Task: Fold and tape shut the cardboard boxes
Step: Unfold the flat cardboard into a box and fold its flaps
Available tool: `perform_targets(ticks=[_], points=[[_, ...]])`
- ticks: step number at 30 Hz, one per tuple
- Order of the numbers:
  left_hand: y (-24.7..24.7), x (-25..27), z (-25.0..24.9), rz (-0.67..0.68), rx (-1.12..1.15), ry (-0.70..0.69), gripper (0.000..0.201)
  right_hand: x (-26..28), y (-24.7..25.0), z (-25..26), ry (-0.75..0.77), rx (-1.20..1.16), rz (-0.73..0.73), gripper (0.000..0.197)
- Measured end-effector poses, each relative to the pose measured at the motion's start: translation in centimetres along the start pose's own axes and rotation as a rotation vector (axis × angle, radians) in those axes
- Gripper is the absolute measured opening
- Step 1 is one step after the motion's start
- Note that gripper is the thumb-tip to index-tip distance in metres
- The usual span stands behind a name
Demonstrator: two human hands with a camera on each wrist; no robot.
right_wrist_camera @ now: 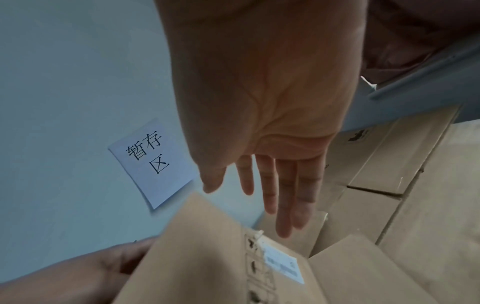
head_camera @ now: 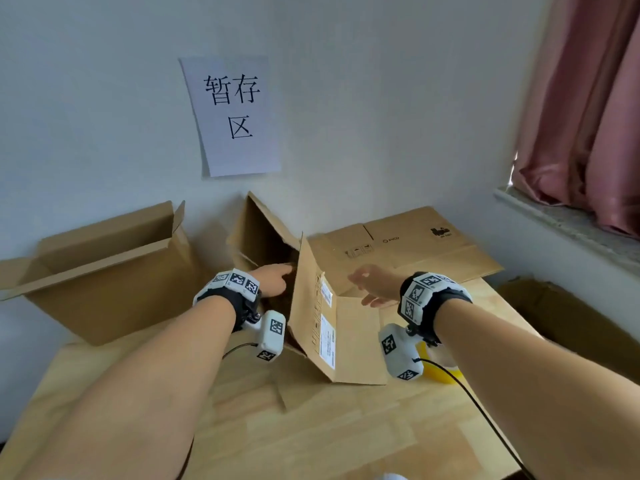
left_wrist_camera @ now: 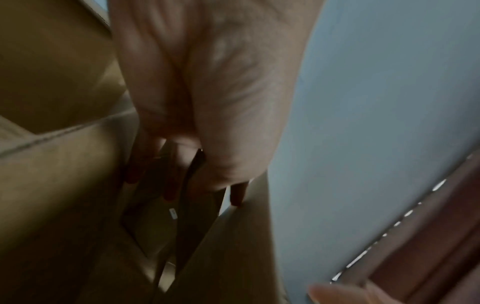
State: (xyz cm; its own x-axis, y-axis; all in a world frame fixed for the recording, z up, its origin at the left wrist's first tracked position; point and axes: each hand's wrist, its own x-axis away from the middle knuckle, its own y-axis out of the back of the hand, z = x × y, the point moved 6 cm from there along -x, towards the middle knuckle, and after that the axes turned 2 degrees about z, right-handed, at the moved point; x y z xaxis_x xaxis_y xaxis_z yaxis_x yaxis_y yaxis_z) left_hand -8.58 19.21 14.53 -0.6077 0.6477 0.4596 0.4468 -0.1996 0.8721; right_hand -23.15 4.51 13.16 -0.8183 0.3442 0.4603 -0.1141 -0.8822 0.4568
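Note:
A half-erected cardboard box (head_camera: 313, 317) with white labels stands tilted in the middle of the wooden table (head_camera: 311, 438). My left hand (head_camera: 273, 277) reaches into its open top. In the left wrist view its fingers (left_wrist_camera: 170, 185) point fairly straight down into the dark inside of the box (left_wrist_camera: 52, 185), beside an inner flap edge. My right hand (head_camera: 372, 287) hovers just right of the labelled panel (right_wrist_camera: 207, 257), palm open, fingers (right_wrist_camera: 285, 205) straight and holding nothing. A yellow tape roll (head_camera: 441, 370) lies on the table under my right wrist, partly hidden.
An open cardboard box (head_camera: 104, 271) stands at the left against the wall. Flattened cardboard (head_camera: 408, 244) lies at the back right. Another box (head_camera: 561, 320) sits lower, off the table's right side. A paper sign (head_camera: 232, 116) hangs on the wall; a window sill (head_camera: 568, 223) and pink curtain are at right.

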Motion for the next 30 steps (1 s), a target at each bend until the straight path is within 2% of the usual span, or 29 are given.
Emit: perform_targets(ticks=[2,5,7,10,15,19,21,23,25,29,30], points=[[-0.3,0.0,-0.9,0.014,0.086,-0.080,0.070,-0.3,-0.9,1.4,0.004,0.013,0.017,0.055],[-0.7,0.2,-2.6,0.078,0.081,-0.147,0.076,-0.7,-2.4,3.2,-0.064,-0.034,0.066,0.068],[-1.0,0.3,-3.5,0.109,0.046,-0.187,0.081,-0.6,-3.3,3.6,-0.072,0.040,0.097,0.058],[-1.5,0.9,-3.3,0.150,-0.002,-0.200,0.087,-0.7,-3.8,3.0,-0.064,0.077,0.118,0.035],[0.5,1.5,0.1,0.108,-0.217,-0.126,0.063,-0.3,-2.1,1.4,-0.075,0.063,0.021,0.034],[1.1,1.1,2.1,0.071,-0.454,-0.050,0.062,-0.2,-0.5,1.4,-0.076,0.016,-0.071,0.034],[0.9,0.7,2.0,0.037,-0.528,-0.039,0.051,-0.2,0.1,1.7,-0.061,0.033,-0.111,0.033],[1.0,0.8,1.3,-0.032,-0.478,-0.072,0.042,0.1,0.9,1.8,-0.059,0.059,-0.148,0.033],[1.3,1.4,0.7,-0.090,-0.326,-0.124,0.040,0.2,1.8,1.4,-0.073,0.049,-0.198,0.034],[1.9,2.4,0.1,-0.077,-0.117,-0.186,0.024,0.2,4.0,0.6,-0.101,-0.053,-0.258,0.036],[2.0,2.7,0.1,-0.070,-0.077,-0.189,0.027,0.1,4.2,0.6,-0.109,-0.040,-0.262,0.036]])
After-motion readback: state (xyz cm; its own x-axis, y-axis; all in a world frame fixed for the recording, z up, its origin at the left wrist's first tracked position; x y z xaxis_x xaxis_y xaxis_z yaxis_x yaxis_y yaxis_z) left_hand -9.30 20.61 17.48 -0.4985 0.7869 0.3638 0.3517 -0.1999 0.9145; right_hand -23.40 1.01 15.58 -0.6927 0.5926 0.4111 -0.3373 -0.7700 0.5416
